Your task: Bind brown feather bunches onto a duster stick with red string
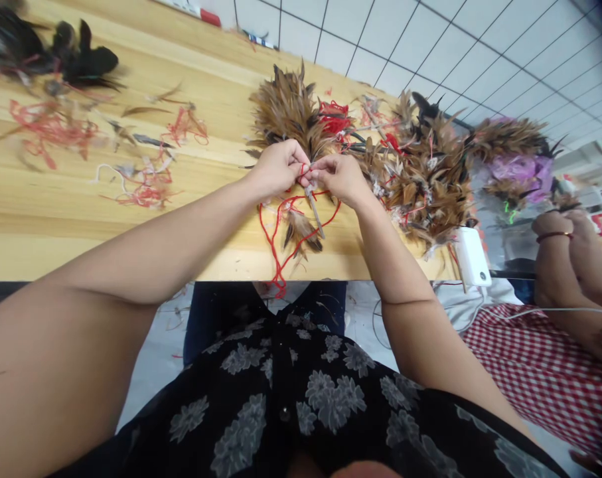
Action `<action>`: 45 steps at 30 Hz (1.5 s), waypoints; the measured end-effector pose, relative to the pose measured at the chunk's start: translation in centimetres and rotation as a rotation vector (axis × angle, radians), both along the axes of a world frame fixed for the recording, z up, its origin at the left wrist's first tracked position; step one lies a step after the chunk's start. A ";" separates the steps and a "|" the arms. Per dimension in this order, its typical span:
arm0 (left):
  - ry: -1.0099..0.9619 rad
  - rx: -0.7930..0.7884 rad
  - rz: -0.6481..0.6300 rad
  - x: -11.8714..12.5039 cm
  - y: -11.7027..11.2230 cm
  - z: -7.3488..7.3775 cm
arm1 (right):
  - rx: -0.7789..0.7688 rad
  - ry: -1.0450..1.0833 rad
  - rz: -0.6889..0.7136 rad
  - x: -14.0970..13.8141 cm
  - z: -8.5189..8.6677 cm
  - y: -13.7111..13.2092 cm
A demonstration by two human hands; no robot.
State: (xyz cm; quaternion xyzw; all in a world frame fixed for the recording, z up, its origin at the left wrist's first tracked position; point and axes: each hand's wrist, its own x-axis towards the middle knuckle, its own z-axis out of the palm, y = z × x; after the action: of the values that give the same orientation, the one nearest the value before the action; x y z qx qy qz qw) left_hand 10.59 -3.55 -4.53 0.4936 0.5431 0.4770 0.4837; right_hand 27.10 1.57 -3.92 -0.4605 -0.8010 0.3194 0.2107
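My left hand [282, 167] and my right hand [344, 178] meet near the table's front edge, fingertips pinched together. Between them runs red yarn [303, 170], held by both hands at the base of a brown feather bundle [285, 103]. The fanned feathers point away from me. A thin greyish stem [316, 214] sticks out below my fingers towards me; its upper end is hidden by them. Long loops of red yarn hang over the table edge. Under my hands lies a small loose feather tuft [301, 231].
A large pile of brown feather bundles [420, 179] lies to the right, beside a white power bank [474, 255] with a cable. Red thread scraps [52, 126] and black feathers [84, 60] lie left. Another person's arm [554, 265] is at far right, near a purple plastic bag [522, 174].
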 end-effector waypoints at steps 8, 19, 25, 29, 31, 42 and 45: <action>-0.105 0.005 0.003 0.1 0.0 0.1 | 0.102 0.027 -0.040 0.3 -0.8 0.6; -0.285 -0.026 0.053 -0.5 0.3 -0.1 | 0.078 -0.061 -0.018 0.6 -1.6 0.4; -0.321 -0.048 0.049 -0.7 0.5 -0.2 | 0.104 -0.155 -0.030 0.5 -2.9 0.6; -0.333 -0.066 0.033 -0.5 0.2 0.3 | 0.129 -0.061 -0.021 0.6 -3.0 1.0; -0.347 -0.070 0.042 -0.3 0.0 0.5 | 0.116 -0.023 -0.043 0.9 -2.9 1.1; -0.278 -0.076 -0.015 -0.3 0.2 0.3 | 0.147 0.046 -0.084 1.4 -2.7 1.2; -0.233 -0.076 -0.037 -0.2 -0.1 0.7 | 0.183 0.010 -0.083 1.1 -2.1 0.6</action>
State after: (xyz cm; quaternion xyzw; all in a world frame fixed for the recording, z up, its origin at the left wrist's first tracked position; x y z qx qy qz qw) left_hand 10.35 -3.65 -3.82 0.4260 0.4915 0.5014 0.5706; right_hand 28.18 2.17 -5.99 -0.4705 -0.8060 0.2382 0.2688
